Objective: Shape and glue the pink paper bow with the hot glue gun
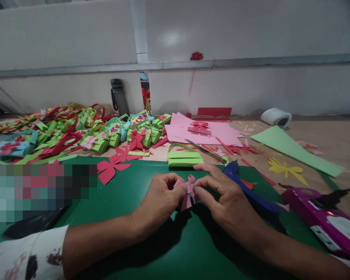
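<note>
Between my two hands, above the green mat (125,252), is a small pink paper bow (190,188) with two tails hanging down. My left hand (163,196) pinches its left side between thumb and fingers. On the other side, the thumb and index finger of my right hand (223,190) close on its right loop, the other fingers bent loosely. Just beyond my hands stands a lime-green folded paper bag (185,160) with a thin handle. A blue glue gun (251,190) lies beside my right forearm.
Many small paper bags (96,142) and red paper bows (112,165) heap up at the back left, near a grey bottle (119,97). Pink sheets (175,128), a utility knife (207,151), a green sheet (294,149), a yellow bow (288,169) and a purple power strip (323,221) lie behind and right.
</note>
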Tool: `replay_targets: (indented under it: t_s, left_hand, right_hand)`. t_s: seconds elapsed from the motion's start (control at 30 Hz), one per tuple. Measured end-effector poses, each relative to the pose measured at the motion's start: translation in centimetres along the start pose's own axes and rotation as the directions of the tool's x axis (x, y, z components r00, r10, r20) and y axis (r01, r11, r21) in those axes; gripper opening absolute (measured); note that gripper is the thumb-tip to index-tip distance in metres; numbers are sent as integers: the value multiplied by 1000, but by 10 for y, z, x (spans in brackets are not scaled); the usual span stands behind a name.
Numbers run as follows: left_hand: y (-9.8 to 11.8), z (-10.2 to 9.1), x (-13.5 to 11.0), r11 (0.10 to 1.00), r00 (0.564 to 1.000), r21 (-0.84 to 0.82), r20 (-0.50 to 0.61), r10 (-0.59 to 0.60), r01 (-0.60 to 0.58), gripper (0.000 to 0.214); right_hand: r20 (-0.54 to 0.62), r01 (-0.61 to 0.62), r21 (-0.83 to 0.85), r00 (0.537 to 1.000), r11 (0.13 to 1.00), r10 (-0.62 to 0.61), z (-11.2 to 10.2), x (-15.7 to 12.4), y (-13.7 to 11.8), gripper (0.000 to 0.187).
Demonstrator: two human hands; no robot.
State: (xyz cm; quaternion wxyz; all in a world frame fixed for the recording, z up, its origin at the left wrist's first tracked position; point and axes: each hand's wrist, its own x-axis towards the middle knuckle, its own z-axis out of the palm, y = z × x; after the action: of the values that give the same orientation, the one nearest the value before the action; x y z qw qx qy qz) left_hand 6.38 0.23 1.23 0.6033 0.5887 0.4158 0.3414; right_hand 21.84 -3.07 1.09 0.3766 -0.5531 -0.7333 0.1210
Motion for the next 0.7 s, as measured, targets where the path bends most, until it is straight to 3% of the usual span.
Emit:
replay_targets:
  t_s: [0.43,0.7]
  left_hand:
    - [1,4,-3,1000,999,11,43,25,-26,20]
    - [1,4,-3,1000,997,21,75,13,-14,20]
  right_hand:
    - [29,-18,3,999,1000,18,-3,-2,-3,14]
    - [43,30,38,999,999,-32,-1,-2,0,17]
